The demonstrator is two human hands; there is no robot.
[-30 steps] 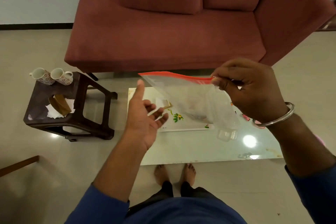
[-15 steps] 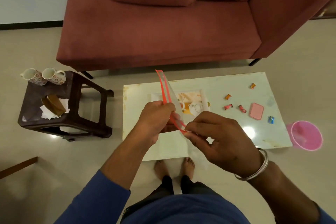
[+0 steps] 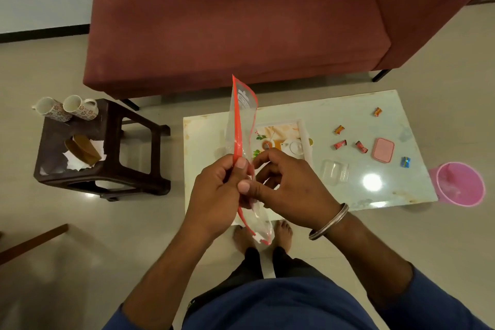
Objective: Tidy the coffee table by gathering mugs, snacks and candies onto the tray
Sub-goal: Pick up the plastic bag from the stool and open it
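I see my left hand (image 3: 214, 193) and right hand (image 3: 289, 185) each closed in a pinching grip on the clear red-edged zip bag (image 3: 242, 126), above the pale glossy table (image 3: 375, 195).

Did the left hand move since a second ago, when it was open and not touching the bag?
Yes. The left hand closed in rightward onto the zip bag and now pinches its red strip, over the coffee table's near edge, beside the right hand.
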